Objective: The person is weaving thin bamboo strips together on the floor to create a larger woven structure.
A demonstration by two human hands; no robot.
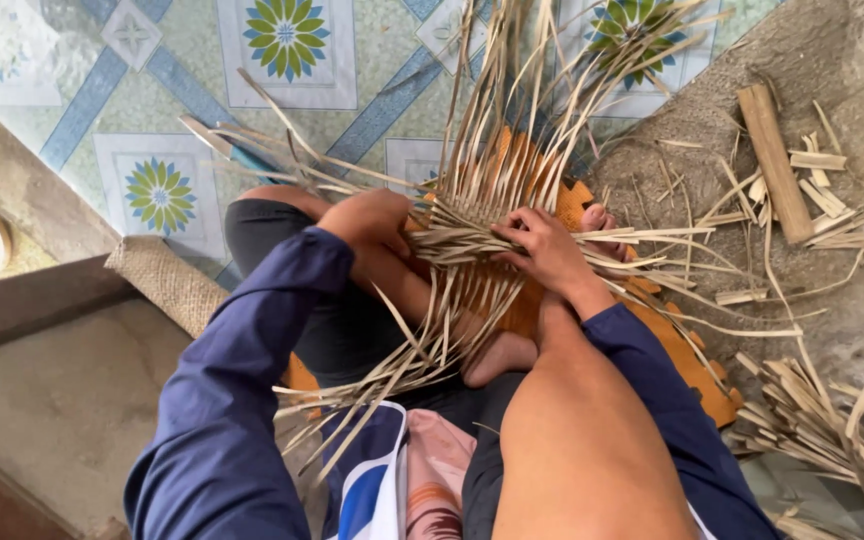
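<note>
both hands grasping pale dry woven straw strips (472, 240): left hand (372, 222), right hand (542, 245), over orange foam mat (692, 370).

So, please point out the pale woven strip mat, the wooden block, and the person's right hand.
pale woven strip mat (472, 235), head view, woven middle.
wooden block (775, 160), head view, mid length.
right hand (542, 245), head view, back of hand.

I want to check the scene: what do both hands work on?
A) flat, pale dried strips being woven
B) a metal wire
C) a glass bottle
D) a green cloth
A: the left hand and the right hand both rest on the woven strips, pale and flat, crossing each other.
</note>
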